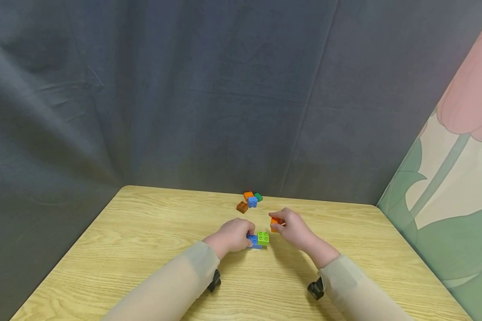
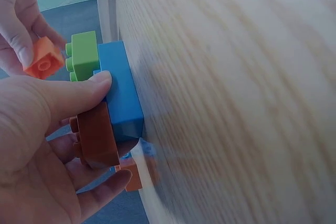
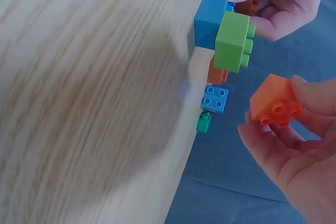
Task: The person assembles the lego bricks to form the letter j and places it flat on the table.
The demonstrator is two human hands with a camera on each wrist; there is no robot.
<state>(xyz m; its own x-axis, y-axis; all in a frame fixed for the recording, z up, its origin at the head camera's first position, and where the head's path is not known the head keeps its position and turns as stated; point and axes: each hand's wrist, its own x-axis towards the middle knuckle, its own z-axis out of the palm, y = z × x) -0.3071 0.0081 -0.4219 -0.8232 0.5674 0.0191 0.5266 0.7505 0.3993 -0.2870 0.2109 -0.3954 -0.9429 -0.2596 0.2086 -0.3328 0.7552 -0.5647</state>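
Head—left hand [image 1: 234, 234] overlaps blue brick [image 1: 255, 243]

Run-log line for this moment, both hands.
left hand: grips long blue brick | right hand: pinches orange brick | lime brick, brown brick: atop long blue brick

Counted: orange blocks [image 3: 268, 98], two; blue blocks [image 2: 123, 98], two; brown blocks [image 2: 98, 136], two; lime-green block [image 1: 263, 238], one; dark-green block [image 1: 259, 196], one. Total blocks: eight. Counter [image 1: 152, 232]: one.
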